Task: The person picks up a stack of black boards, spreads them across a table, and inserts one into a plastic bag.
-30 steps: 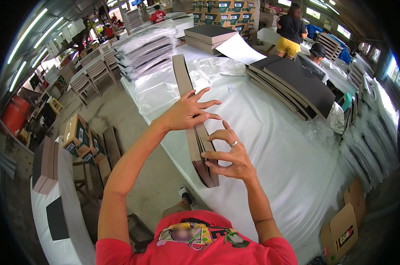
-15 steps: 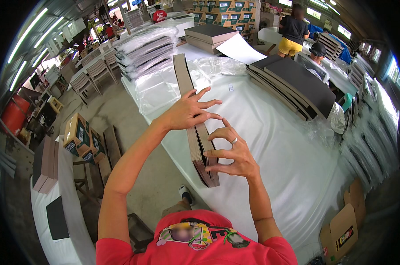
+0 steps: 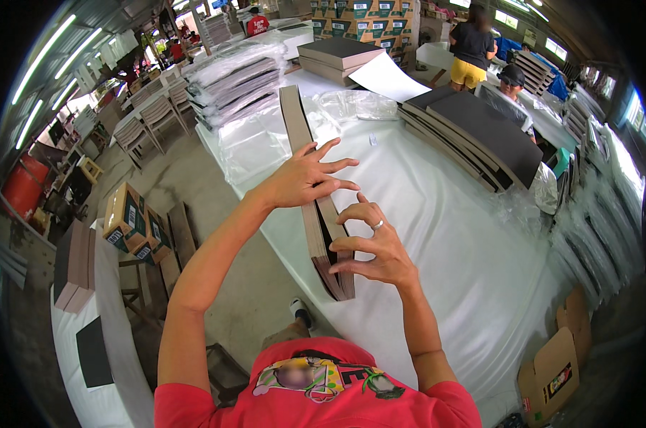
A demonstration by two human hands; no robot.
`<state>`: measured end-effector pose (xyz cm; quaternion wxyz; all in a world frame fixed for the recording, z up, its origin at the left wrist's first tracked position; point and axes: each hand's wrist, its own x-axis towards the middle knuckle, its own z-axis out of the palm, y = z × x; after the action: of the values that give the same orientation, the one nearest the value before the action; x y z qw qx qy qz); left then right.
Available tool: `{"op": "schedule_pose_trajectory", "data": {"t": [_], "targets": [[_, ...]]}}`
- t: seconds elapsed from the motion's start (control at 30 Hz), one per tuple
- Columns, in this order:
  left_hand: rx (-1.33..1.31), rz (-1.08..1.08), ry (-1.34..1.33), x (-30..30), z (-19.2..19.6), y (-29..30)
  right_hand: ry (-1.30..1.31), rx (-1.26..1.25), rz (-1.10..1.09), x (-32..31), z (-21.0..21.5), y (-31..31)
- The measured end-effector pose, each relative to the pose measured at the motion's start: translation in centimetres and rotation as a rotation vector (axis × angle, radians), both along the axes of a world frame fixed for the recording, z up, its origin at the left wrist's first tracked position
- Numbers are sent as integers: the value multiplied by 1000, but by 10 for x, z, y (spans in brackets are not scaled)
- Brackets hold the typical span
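A long row of grey-brown boards (image 3: 316, 249) with black faces stands on edge along the table's left side. A dark gap parts the boards at the near end. My left hand (image 3: 305, 176) lies across the top edges midway along the row, fingers spread toward the right. Near the closer end, my right hand (image 3: 373, 246), with a ring on one finger, has its fingers bent and apart. Its fingertips and thumb touch the top edges beside the gap. Both hands hide part of the boards.
Plastic-wrapped stacks (image 3: 234, 78) stand at the far left of the white-covered table (image 3: 437, 285). Black-topped boards (image 3: 480, 135) lie far right, with a person (image 3: 512, 89) behind them. Another person (image 3: 472, 50) stands farther back. An open carton (image 3: 551, 374) is at lower right.
My right hand's fingers have shifted slightly on the board edges, and the gap looks a little wider. My left hand stays nearly still. The seated person's head has lifted.
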<state>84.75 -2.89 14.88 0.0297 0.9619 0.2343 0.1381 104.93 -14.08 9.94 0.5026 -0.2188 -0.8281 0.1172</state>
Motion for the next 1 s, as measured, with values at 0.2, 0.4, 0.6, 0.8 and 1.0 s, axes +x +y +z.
{"op": "schedule_pose_trajectory", "data": {"t": [0.2, 0.4, 0.6, 0.8, 1.0], "targets": [[4, -1, -3, -1, 0, 0, 47, -36, -19, -5, -2, -2], [-10, 0, -13, -2, 1, -2, 47, -46, -12, -5, -3, -1], [21, 5, -28, -2, -2, 0, 45, -56, -13, -4, -4, -2], [6, 11, -31, -2, -3, 0, 49, -44, -25, -5, -4, -2], [-3, 9, -37, -2, -1, -1, 43, -53, -38, -5, -2, -4]]}}
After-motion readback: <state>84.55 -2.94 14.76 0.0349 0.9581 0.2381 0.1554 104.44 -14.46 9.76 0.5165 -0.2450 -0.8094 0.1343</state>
